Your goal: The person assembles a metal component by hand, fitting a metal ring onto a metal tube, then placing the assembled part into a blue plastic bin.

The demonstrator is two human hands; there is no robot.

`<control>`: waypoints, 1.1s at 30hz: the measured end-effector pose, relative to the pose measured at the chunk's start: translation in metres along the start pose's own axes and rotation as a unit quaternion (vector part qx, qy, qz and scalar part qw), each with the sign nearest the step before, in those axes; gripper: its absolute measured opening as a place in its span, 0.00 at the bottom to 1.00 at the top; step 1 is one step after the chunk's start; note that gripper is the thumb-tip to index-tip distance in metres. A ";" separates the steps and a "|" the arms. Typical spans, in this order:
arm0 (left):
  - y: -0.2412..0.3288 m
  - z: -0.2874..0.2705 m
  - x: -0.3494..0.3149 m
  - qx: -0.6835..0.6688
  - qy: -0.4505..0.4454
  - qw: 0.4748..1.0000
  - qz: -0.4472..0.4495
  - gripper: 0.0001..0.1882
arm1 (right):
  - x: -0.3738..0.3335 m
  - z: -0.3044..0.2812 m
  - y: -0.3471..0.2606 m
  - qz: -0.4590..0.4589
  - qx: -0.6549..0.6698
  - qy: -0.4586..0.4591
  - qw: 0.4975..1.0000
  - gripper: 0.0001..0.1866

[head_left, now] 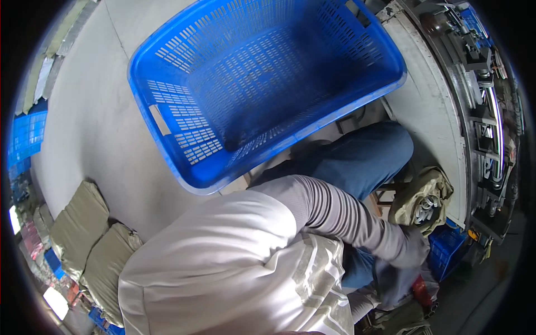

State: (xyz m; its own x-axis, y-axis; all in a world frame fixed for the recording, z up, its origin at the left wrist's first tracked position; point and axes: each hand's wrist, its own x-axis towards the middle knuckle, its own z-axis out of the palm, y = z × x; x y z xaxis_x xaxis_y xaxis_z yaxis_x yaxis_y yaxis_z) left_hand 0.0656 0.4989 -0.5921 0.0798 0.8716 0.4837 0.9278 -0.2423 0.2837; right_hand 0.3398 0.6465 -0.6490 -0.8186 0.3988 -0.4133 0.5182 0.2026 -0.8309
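My left arm, in a grey sleeve, reaches across my body to the right. At its end my left hand, in what looks like a grey glove, is beside an olive woven sack. Its fingers are turned away, and I cannot make out whether it grips anything. Shiny metal parts lie in the sack's open mouth. Part of my right sleeve shows low in the picture; my right hand is hidden. Dark grey cloth and a red item lie below my left hand.
A large blue slotted plastic basket stands ahead of my knee. Along the right runs a worn pale bench with metal fixtures. A small blue crate sits below it. Olive packed bundles lie on the left floor.
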 end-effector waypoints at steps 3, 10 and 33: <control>0.002 0.002 -0.017 -0.079 0.086 0.992 -0.046 0.10 | -0.016 0.075 -0.015 -0.006 -0.018 0.004 1.000 0.24; -0.042 -0.032 -0.038 -0.305 0.180 0.928 -0.117 0.14 | 0.071 0.078 -0.059 0.023 -0.027 0.161 0.986 0.25; -0.067 0.038 -0.103 -0.540 -0.045 0.781 -0.310 0.20 | 0.081 0.099 -0.087 -0.048 0.373 0.346 0.860 0.22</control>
State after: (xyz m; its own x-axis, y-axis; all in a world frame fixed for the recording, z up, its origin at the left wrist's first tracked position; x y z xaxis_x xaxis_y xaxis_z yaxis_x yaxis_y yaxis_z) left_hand 0.0089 0.4416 -0.6927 -0.1921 0.9788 -0.0706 -0.0475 0.0626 0.9969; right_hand 0.2036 0.5731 -0.6471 -0.3711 0.9013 -0.2234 -0.0575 -0.2625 -0.9632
